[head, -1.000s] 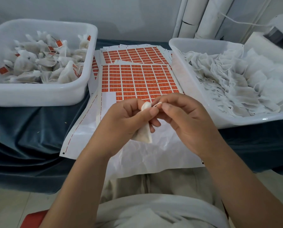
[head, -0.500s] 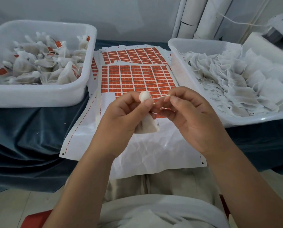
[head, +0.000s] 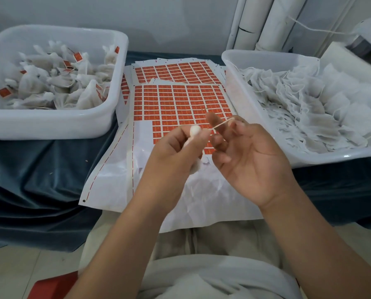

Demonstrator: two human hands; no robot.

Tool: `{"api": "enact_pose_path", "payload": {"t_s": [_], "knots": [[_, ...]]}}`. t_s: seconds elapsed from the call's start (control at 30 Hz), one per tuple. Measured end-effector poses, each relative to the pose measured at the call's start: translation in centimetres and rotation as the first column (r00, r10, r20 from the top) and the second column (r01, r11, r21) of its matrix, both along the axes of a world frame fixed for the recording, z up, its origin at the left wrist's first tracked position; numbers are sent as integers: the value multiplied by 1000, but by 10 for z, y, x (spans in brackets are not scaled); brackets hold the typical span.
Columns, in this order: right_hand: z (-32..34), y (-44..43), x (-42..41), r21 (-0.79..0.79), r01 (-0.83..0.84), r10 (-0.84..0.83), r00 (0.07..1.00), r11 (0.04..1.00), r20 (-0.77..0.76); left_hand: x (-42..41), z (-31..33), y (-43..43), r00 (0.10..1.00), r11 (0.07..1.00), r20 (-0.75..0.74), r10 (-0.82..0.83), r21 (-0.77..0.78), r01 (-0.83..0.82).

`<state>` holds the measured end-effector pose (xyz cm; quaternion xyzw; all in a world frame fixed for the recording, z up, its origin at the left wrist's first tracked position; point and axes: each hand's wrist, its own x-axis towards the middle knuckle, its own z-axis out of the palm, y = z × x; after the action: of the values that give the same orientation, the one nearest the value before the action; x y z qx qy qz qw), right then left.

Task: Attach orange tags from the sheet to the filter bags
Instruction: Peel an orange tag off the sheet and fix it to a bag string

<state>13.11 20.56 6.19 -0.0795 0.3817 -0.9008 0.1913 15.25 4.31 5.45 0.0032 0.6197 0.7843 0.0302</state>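
1 white mesh filter bag (head: 195,131), untagged, is being gripped by the left hand (head: 178,147). Its thin string (head: 223,123) is being stretched across the right hand (head: 251,160), grip unclear. A heap of untagged bags (head: 299,108) is being kept waiting.

Orange tags (head: 180,100) gridded on white sheet (head: 120,169); white tubs (head: 51,124), teal cloth (head: 40,180)
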Motion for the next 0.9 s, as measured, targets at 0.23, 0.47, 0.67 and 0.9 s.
{"api": "enact_pose_path", "payload": {"t_s": [0.23, 0.47, 0.67, 0.9], "knots": [[6, -2, 1, -98, -40, 45, 997, 994, 55, -2, -8, 2, 984, 966, -132, 117, -213, -144], [5, 5, -1, 56, 93, -90, 994, 994, -60, -4, -14, 5, 983, 932, -182, -31, -360, -37], [8, 10, 0, 24, 64, -60, 988, 998, -145, -2, -14, 9, 977, 951, -201, -69, -309, 4], [26, 33, -11, 205, 270, -198, 928, 941, -315, -21, -28, -13, 966, 660, -256, 39, -719, -217]]}}
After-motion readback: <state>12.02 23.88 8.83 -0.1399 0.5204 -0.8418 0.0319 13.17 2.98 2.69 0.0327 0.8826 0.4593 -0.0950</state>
